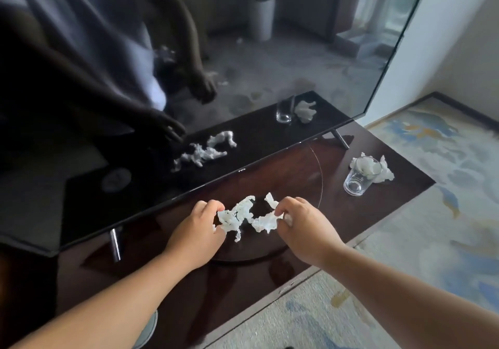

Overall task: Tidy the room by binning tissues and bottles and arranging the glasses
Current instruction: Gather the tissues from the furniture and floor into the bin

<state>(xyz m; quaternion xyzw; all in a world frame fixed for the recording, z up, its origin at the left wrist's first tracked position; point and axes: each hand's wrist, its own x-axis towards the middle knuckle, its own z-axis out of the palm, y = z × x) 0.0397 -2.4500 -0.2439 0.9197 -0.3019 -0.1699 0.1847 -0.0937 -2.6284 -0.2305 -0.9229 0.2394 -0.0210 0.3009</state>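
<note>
A crumpled white tissue (237,217) lies on the dark wooden cabinet top (297,184) in front of the TV. My left hand (198,230) pinches its left end. A second crumpled tissue (266,220) lies just to the right of it, and my right hand (302,223) pinches that one with curled fingers. Further right an empty clear glass (357,177) stands upright, with another crumpled tissue (382,172) behind and beside it, touching it.
A large black TV screen (189,78) stands along the back of the cabinet on two metal feet (115,244) and mirrors the room. The cabinet's front edge (305,273) runs diagonally. A patterned pale carpet (432,240) covers the floor to the right.
</note>
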